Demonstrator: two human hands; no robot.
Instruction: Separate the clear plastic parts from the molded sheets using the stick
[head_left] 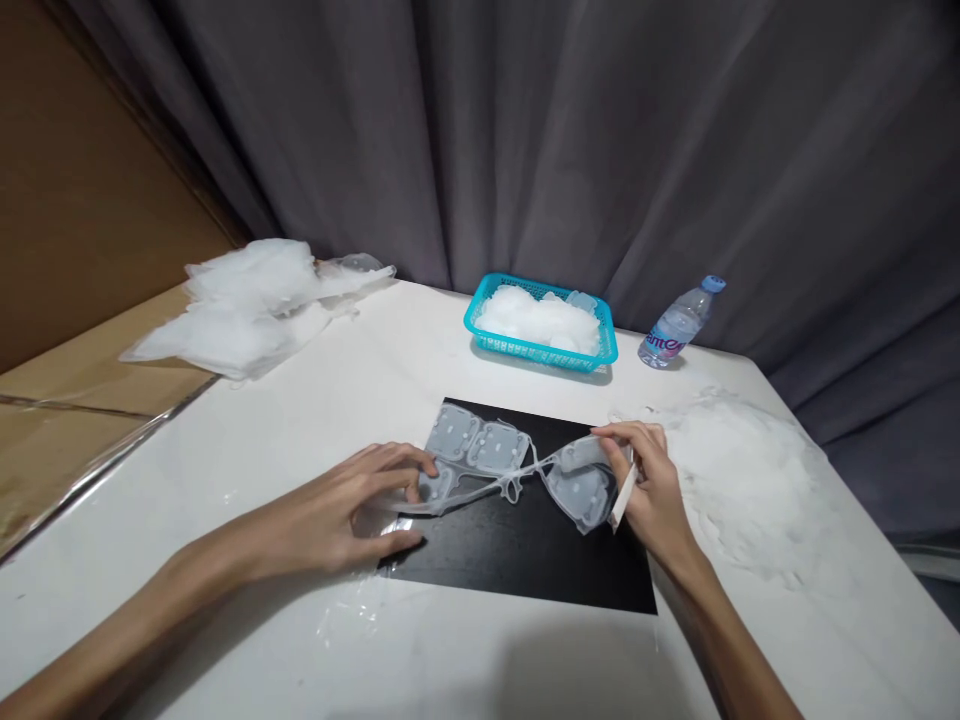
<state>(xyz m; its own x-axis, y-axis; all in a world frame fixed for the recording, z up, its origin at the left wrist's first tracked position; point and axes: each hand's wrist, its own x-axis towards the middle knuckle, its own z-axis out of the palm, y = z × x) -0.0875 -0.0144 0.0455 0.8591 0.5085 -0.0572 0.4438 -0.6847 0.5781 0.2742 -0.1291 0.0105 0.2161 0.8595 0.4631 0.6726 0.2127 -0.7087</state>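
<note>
A translucent silicone-like sheet of moulded square pieces (496,446), joined by thin strips, is twisted at its middle above a black mat (525,560). My left hand (375,500) is at its left end, fingertips touching the pieces and strip, with the thumb spread well apart. My right hand (645,475) pinches the sheet's right end between thumb and fingers, raising it off the mat. A slim, flat white tool (624,497) is also tucked in this hand, pointing down; its exact kind is unclear.
Behind the mat stands a turquoise basket (540,353) of white fluffy material, with a water bottle (679,325) to its right. White clumps (739,470) lie at right; filled clear bags (240,300) sit at far left beside cardboard (97,335). A grey curtain (510,130) hangs behind.
</note>
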